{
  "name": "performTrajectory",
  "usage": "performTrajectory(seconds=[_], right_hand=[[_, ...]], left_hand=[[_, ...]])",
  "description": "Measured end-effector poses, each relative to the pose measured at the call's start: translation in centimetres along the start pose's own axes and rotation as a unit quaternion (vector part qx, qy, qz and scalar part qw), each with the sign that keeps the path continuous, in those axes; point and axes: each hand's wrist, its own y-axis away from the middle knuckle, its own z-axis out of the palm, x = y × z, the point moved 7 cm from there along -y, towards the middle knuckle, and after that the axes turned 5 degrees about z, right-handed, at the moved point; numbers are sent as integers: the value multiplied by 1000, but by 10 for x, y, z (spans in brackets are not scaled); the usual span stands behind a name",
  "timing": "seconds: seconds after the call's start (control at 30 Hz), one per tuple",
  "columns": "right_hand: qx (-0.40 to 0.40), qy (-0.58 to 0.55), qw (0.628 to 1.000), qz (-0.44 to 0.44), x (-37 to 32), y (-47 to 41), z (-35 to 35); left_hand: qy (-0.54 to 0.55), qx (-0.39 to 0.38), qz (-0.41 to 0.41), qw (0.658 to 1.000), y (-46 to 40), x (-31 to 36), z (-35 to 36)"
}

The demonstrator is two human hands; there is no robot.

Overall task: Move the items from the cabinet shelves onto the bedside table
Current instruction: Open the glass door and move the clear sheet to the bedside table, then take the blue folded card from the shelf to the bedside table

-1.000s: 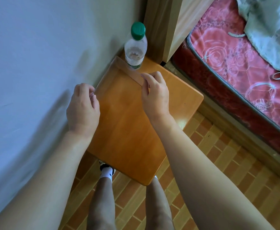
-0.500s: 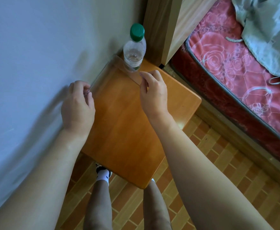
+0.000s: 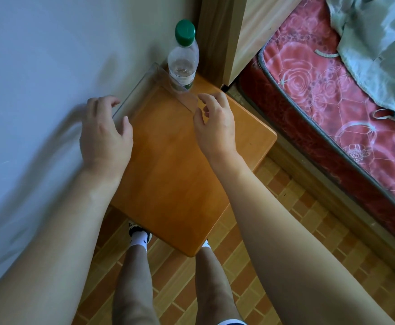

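Observation:
A clear plastic box sits at the back of the orange wooden bedside table, against the wall. Its walls are see-through and hard to make out. A clear water bottle with a green cap stands upright just behind the box, in the corner. My left hand hovers at the box's left rim with its fingers spread. At the near right corner of the box my right hand has its fingers apart too. Neither hand grips anything.
A pale wall runs along the left. A wooden headboard stands behind the table, and a bed with a red floral mattress and a green cloth lies to the right. My legs stand on the tiled floor below the table's front edge.
Both hands held the clear box by its rims and slid it back toward the bottle. Now the fingers have opened and come off the rims.

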Motion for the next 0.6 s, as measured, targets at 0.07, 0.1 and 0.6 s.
performTrajectory(seconds=[0.07, 0.1, 0.6], right_hand=[[-5, 2, 1000, -2, 0, 4, -6], [-7, 2, 1000, -3, 0, 6, -9], [8, -8, 998, 66, 12, 74, -134]], left_hand=[[-2, 4, 7, 1000, 5, 11, -4], [0, 5, 13, 1000, 8, 17, -6], [47, -73, 151, 985, 59, 165, -37]])
